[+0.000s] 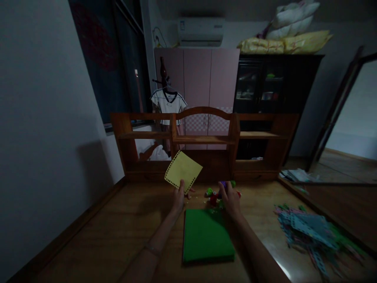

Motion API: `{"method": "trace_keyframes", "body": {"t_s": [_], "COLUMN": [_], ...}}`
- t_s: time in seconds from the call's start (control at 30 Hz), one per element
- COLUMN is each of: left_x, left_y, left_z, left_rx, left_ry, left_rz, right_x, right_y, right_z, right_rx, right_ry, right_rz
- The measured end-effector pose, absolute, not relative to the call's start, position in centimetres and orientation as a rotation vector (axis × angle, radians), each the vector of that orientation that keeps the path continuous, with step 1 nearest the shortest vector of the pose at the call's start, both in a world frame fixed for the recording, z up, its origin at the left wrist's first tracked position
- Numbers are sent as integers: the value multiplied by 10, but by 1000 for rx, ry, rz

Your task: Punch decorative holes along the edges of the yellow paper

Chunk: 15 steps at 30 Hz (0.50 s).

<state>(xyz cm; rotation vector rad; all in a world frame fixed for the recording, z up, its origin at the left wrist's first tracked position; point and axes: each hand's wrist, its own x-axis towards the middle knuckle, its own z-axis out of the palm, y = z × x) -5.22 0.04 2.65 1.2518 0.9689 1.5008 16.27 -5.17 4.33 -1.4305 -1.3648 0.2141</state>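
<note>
My left hand pinches the lower corner of a yellow sheet of paper. The sheet is held up tilted, and a row of small punched holes runs along its left and lower edges. My right hand is closed round a small purple object, mostly hidden by the fingers; its kind is unclear in the dim light. Beside that hand lie small red and green plastic objects. A thick green square stack lies flat between my forearms, and small pale scraps are scattered beyond it.
A messy pile of blue, pink and green perforated strips covers the right side of the wooden tabletop. At the back stands a low wooden shelf unit. A white wall borders the left; raised wooden edging runs along the right.
</note>
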Motion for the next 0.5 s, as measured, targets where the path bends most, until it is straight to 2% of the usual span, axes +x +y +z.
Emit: {"method": "trace_keyframes", "body": {"t_s": [0.17,0.5], "left_x": [-50,-44], "left_y": [1,-5], "left_z": [26,24], "left_rx": [1296,1305], "left_ry": [966,923], "left_rz": [1480,1360], "right_x": [157,150], "right_y": [-58,-66], "right_z": [41,43], "right_rx": [-1178,-1222], "right_ry": [-1453,-1556], "right_rz": [557,603]}}
